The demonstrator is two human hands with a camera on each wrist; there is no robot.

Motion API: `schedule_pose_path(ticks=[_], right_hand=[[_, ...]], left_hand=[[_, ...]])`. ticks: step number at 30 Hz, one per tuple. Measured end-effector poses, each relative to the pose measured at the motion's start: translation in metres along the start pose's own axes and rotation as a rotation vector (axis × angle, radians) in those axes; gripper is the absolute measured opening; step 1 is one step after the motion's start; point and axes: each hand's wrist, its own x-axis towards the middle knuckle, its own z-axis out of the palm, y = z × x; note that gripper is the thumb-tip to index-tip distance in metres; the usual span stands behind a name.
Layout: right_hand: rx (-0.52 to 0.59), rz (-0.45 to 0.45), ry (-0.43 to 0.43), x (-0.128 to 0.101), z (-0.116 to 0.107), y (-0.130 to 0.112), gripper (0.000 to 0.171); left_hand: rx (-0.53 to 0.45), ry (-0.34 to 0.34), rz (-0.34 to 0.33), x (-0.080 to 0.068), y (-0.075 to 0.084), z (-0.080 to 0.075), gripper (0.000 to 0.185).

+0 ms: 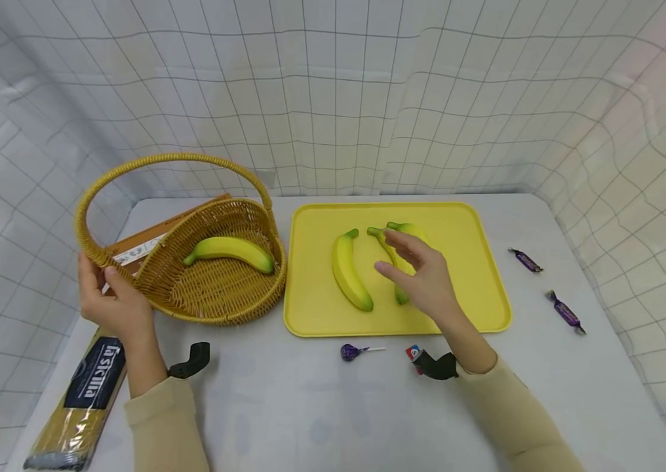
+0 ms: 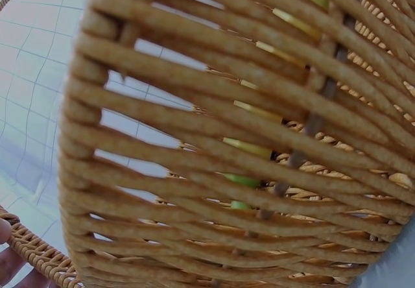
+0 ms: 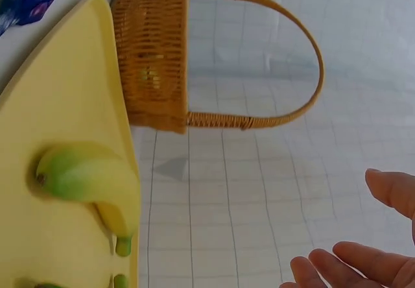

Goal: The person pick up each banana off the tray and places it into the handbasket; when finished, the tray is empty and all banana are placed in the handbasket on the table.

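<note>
A wicker basket point(image 1: 221, 316) with a tall handle point(image 1: 174, 158) stands at the left and holds one banana point(image 1: 229, 250). My left hand point(image 1: 103, 278) grips the basket's rim where the handle joins it. The left wrist view shows the weave point(image 2: 194, 106) up close, with the banana point(image 2: 243, 180) showing green through the gaps. To the right, a yellow tray point(image 1: 321, 318) holds a banana point(image 1: 349, 272) and two more bananas point(image 1: 391, 244) lying partly under my right hand point(image 1: 412, 265). That hand hovers over them, its fingers point(image 3: 363, 262) spread and holding nothing.
A pasta pack point(image 1: 82, 400) lies at the front left, and a brown box point(image 1: 144, 244) sits behind the basket. A purple lollipop point(image 1: 351, 352) and a red-wrapped sweet point(image 1: 413, 354) lie in front of the tray. Two purple candies point(image 1: 525, 260) are at the right. Grid-patterned cloth walls the table.
</note>
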Motion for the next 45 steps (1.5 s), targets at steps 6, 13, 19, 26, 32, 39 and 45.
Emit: schedule_pose_path(ticks=[6, 13, 19, 26, 32, 39, 45], right_hand=[[-0.094, 0.005, 0.103, -0.004, -0.029, 0.017, 0.055], [-0.168, 0.046, 0.174, -0.002, -0.050, 0.035, 0.059], [-0.176, 0.115, 0.194, 0.000, -0.058, 0.054, 0.063], [-0.227, 0.193, 0.167, 0.003, -0.063, 0.074, 0.071], [-0.265, 0.260, 0.127, 0.005, -0.065, 0.083, 0.075], [-0.277, 0.305, 0.096, 0.006, -0.064, 0.091, 0.079], [-0.285, 0.329, 0.079, 0.005, -0.062, 0.095, 0.080]], left_hand=[[0.013, -0.003, -0.003, -0.001, 0.002, 0.000, 0.038], [0.011, -0.010, -0.009, 0.000, 0.000, 0.000, 0.039], [0.005, -0.008, -0.001, 0.001, -0.001, 0.000, 0.039], [0.006, -0.003, -0.001, 0.001, -0.001, 0.000, 0.039], [0.008, -0.001, -0.003, 0.001, -0.001, 0.000, 0.038], [0.007, 0.009, 0.024, 0.004, -0.015, 0.001, 0.038], [-0.003, 0.008, 0.051, 0.010, -0.030, 0.002, 0.038]])
